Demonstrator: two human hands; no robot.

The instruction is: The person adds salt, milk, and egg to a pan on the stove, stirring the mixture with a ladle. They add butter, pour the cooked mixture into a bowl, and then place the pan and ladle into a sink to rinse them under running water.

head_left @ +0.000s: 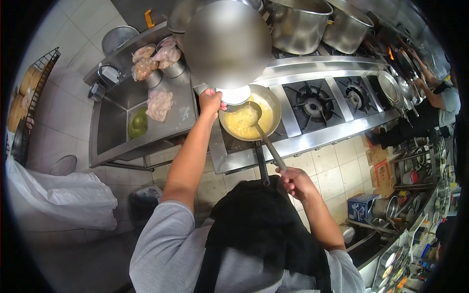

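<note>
My left hand (211, 102) is closed on the rim of a white bowl (237, 94), held over the far side of a frying pan; a round blur hides the bowl's far part. In the frying pan (277, 104) lies a yellow, saucy food (239, 122). My right hand (297, 182) wraps round the end of a long-handled ladle (271, 149), whose head dips into the food. The pan sits on the stove, its dark handle (262, 163) pointing towards my body, and neither hand touches that handle.
Gas burners (313, 104) lie right of the pan, with large steel pots (299, 29) behind. To the left is a steel sink (110, 124) with bagged meat (145, 63) on its counter. A co-worker (439, 100) stands at the far right, near a flame.
</note>
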